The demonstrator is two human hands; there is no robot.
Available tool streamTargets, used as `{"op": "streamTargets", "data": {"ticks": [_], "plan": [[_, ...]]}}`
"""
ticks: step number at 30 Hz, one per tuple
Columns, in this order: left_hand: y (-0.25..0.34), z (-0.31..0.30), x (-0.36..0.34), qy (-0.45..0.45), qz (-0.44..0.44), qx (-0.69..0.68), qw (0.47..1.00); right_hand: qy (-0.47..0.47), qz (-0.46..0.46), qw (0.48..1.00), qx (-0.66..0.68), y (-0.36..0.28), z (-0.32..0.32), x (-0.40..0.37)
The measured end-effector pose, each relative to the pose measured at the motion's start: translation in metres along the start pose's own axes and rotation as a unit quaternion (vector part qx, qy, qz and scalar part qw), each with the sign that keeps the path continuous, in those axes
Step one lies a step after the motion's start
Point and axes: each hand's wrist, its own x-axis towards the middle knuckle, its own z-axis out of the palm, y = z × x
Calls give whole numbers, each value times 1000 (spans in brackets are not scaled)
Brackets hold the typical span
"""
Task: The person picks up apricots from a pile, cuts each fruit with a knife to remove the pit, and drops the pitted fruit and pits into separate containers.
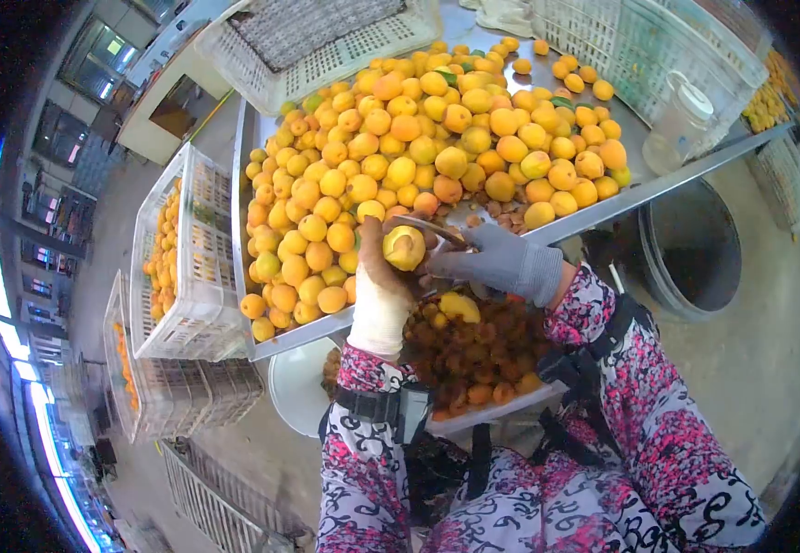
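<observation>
My left hand (381, 300), in a white glove with brown-stained fingers, is closed around a yellow apricot (403, 249). A pale patch shows on the side of the fruit facing me, perhaps a cut face. In a grey glove, my right hand (510, 265) grips a knife (429, 229), its blade lying along the far side of the apricot. Both hands are just over the near edge of a metal table (326, 324) heaped with whole apricots (372, 166). Below them, close to my lap, a tub (501, 413) holds darker apricot pieces (478, 355).
Brown pits (499, 217) lie on the table beyond my right hand. A white bucket (294, 392) stands below left, and a dark barrel (695, 249) at right. Crates of apricots (188, 276) are stacked left. A plastic jug (678, 129) and more crates (603, 51) sit at the table's back.
</observation>
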Motion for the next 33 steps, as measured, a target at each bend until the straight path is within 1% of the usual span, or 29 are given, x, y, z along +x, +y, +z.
{"op": "streamTargets", "data": {"ticks": [1,3,4,5,6,7,8,9,10,11,12,13,14,16,17,18,20,21,22,23,24,25,26,27,28,29,30,31,33], "plan": [[0,0,0,-1,-3,0,1000,1,2,1000,1,-6,-2,-4],[1,-4,0,-47,-35,-18,998,47,-6,994,100,-16,-7,-10],[1,-3,1,-47,-42,-19,998,49,0,994,102,-14,-10,-8],[-1,-2,1,-52,-57,-23,997,87,-51,977,186,-11,-14,-5],[-3,0,0,-56,-73,-26,995,127,-100,950,267,-7,-17,-3],[-6,1,-5,-95,-47,-13,994,131,-93,949,270,-7,-20,-1],[-7,3,-8,-96,-52,-13,994,195,-122,921,314,-9,-24,3],[-7,4,-10,-121,-56,21,991,258,-149,886,356,-11,-29,4],[-7,5,-10,-147,-58,56,986,260,-148,885,357,-12,-33,4],[-9,3,-9,-185,-55,69,979,267,-163,858,407,-14,-37,3],[-11,5,-12,-186,-58,70,978,274,-176,829,455,-13,-41,3],[-10,14,-19,-183,-68,89,977,264,-203,811,481,-13,-46,5],[-12,19,-23,-180,-76,108,975,267,-202,810,482,-12,-46,5],[-25,13,-19,-168,-96,95,976,278,-220,807,472,-13,-41,7],[-37,4,-11,-187,-10,190,964,292,-187,812,470,-21,-35,3],[-46,-3,-5,-203,77,281,935,293,-186,811,471,-21,-29,3],[-47,-8,-1,-186,63,282,939,253,-194,840,439,-24,-19,2],[-47,-9,0,-167,50,284,943,263,-173,862,397,-27,-15,2],[-46,-7,-2,-167,49,284,943,263,-173,862,397,-26,-13,1],[-43,-3,-5,-182,-34,145,972,240,-177,863,408,-24,-13,2],[-39,2,-7,-192,-113,5,975,215,-184,863,419,-24,-14,2],[-37,6,-10,-195,-108,7,975,214,-190,863,417,-25,-17,2],[-36,10,-15,-215,80,247,941,218,-181,862,419,-25,-23,0],[-33,14,-18,-211,263,463,820,222,-173,862,422,-26,-28,-3],[-29,18,-21,-212,270,464,817,221,-180,861,420,-28,-32,-6],[-25,23,-23,-176,71,239,952,212,-186,839,465,-30,-35,-9],[-21,26,-23,-122,-136,-11,983,202,-192,815,508,-32,-38,-10],[-21,24,-21,-103,-135,43,985,203,-198,810,514,-36,-39,-10],[-21,23,-20,-125,-129,55,982,210,-190,817,503,-40,-35,-10]]}}
